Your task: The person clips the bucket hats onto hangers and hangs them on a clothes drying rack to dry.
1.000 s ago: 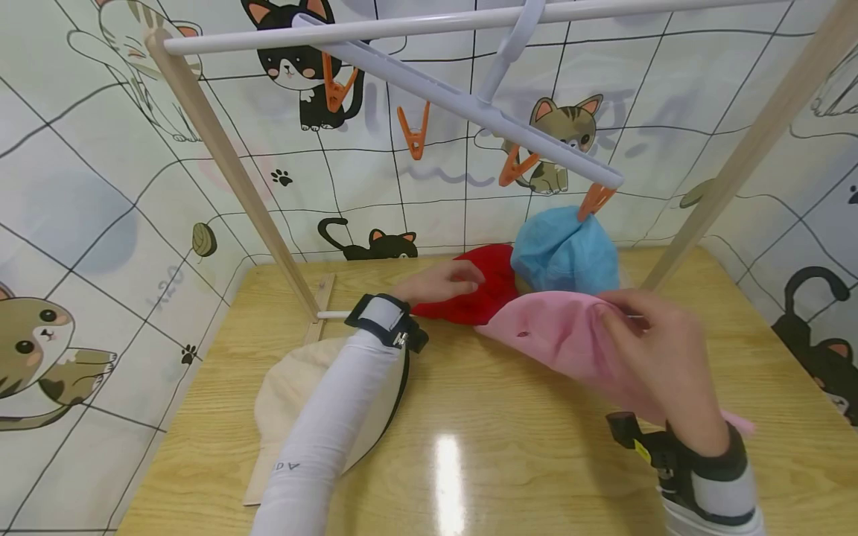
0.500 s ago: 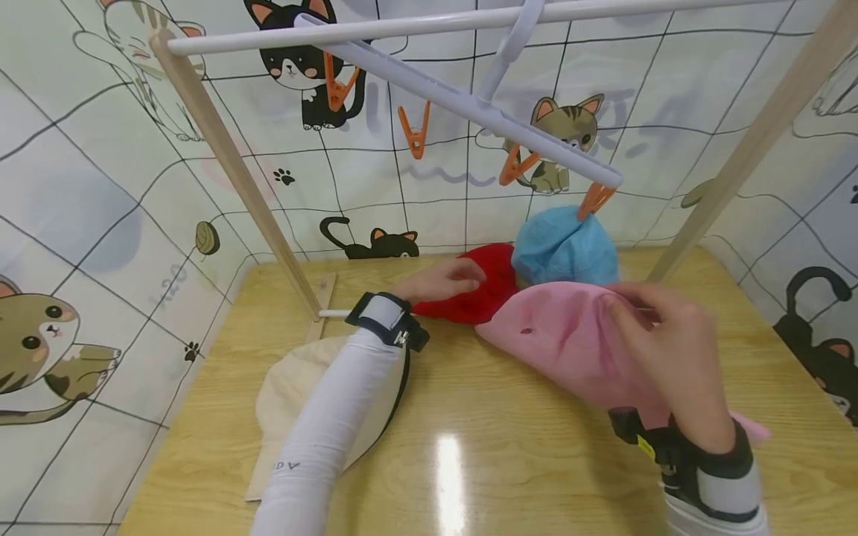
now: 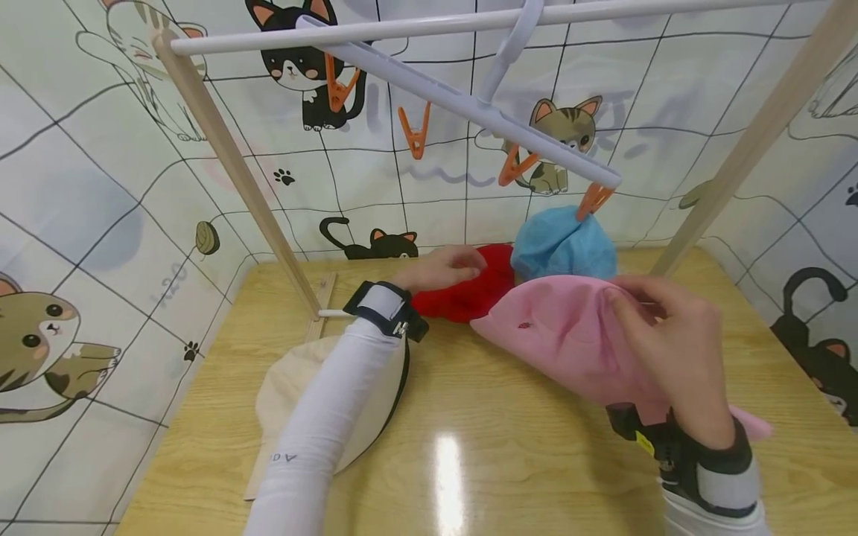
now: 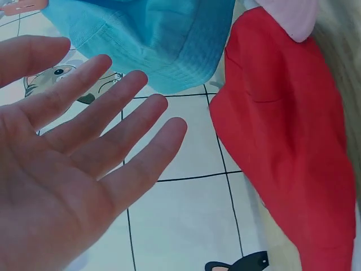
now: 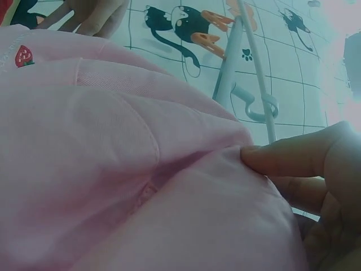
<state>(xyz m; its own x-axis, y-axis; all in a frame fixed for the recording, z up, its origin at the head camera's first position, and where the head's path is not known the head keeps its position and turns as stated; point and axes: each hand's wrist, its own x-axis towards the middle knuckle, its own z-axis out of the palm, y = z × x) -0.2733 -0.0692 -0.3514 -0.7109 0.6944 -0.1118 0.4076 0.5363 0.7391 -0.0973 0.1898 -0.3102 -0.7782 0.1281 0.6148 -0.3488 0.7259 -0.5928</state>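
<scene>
Currently pinching the upper edge of a pink hat between thumb and bent fingers of the right hand, with hardly any gap around the gathered cloth. Lifted right of centre over a wooden table, in front of a blue hat and partly across it in the head view. Marked with a small red strawberry, seen close up from the right wrist. Impossible to tell about contact between the sagging lower side and the table.

Off to the left, holding out the left hand with bare palm and straight, well-spread fingers, gripping nothing. Raised near a red hat, yet apart from it in the left wrist view.

Farther back, beside the red hat, hung by an orange clip from the right end of a pale hanger: the blue hat. Hooked above, over a white rail between wooden posts, with three more orange clips below the bar. Laid at the left of the table, partly behind a white sleeve in the head view: a cream hat with a dark edge. Set against a pale wall with cartoon cats and wavy grid lines
</scene>
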